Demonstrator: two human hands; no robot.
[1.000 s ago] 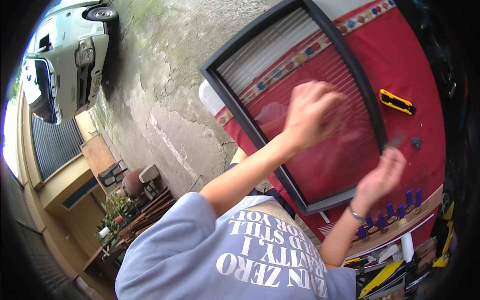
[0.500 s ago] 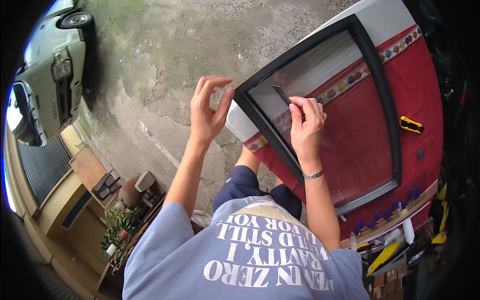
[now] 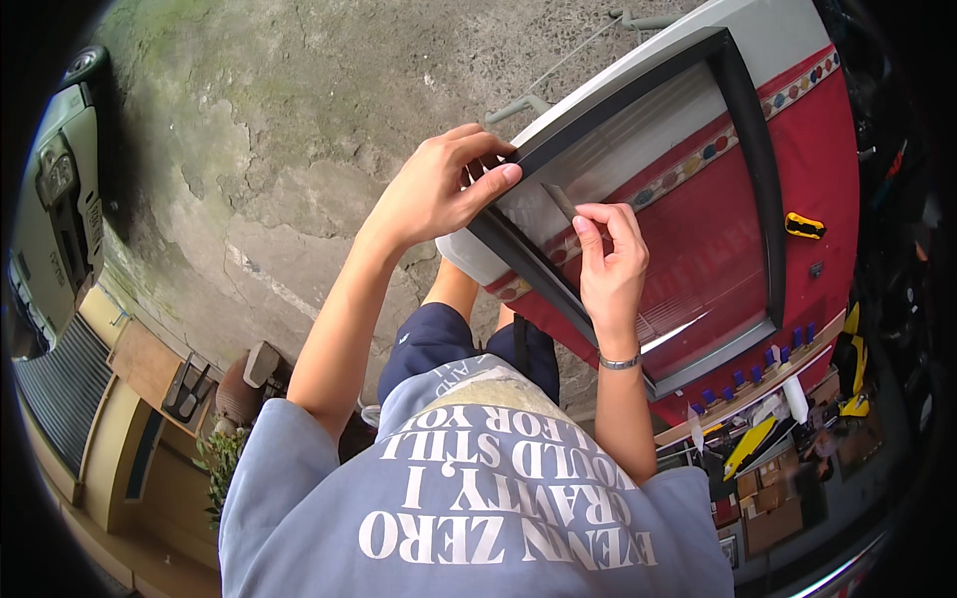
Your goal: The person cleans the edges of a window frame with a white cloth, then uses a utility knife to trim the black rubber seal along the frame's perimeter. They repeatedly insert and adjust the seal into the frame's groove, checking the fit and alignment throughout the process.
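Dark-framed window screen (image 3: 743, 110) lies flat on a table draped in a red cloth (image 3: 718, 239), its near corner jutting past the table's white edge toward the person. Left hand (image 3: 434, 189) is clamped on that corner, thumb along the inner side of the black frame and fingers curled over the outer side, pinching the frame bar between them. Right hand (image 3: 610, 264) hovers just inside the frame, close to the left one but not touching it, with thumb and forefinger pinched shut on a thin grey strip (image 3: 560, 202) that runs slantwise up toward the left hand's fingertips; whether the strip's far end is seated in the frame cannot be told. A metal bracelet (image 3: 619, 362) circles the right wrist. On the cloth beyond the frame's far bar rests a yellow-and-black utility knife (image 3: 803, 225). Along the table's right edge stand a row of small blue pegs (image 3: 768, 359), with yellow tools and boxes below them. Cracked concrete ground (image 3: 259, 149) spreads to the left, where a parked vehicle (image 3: 55, 209) sits at the rim.
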